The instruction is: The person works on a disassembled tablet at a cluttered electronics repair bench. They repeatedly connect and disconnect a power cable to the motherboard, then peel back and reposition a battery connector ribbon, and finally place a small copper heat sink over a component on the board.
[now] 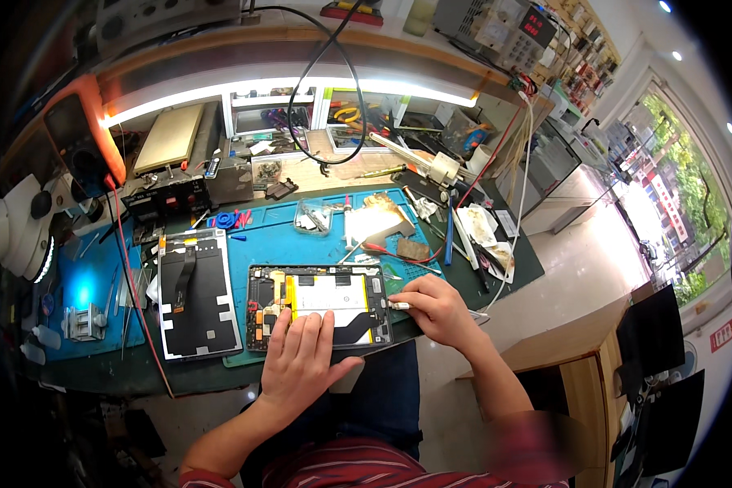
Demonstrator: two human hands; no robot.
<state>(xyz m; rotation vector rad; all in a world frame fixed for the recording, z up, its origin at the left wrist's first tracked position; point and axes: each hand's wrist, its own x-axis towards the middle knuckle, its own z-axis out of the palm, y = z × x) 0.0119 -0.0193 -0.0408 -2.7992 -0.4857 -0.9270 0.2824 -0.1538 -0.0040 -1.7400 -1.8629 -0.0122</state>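
A person's left hand (299,346) spreads its fingers over the lower part of an opened, black-framed rectangular tablet (325,298), while the right hand (437,313), at 3 o'clock, pinches a small white plug-like piece (400,306) beside its edge. The tablet lies flat at the desk's near side. By all appearances the uncovering is done: a white battery (348,301) with yellow edging sits exposed among circuit boards. A thin black screen panel (195,313) with a pale rim lies apart at 9 o'clock, the two halves unjoined.

Around them, a blue work mat (260,228) covers part of the dark green desk (522,264). At 12 o'clock stands a clear plastic box (312,218) of small parts; at 10, an orange-cased multimeter (80,134). A white tubular light (301,84) glows beyond. At 1 o'clock, a grey power supply (496,34) shows red digits; at 2, a bright window (679,183) frames greenery.
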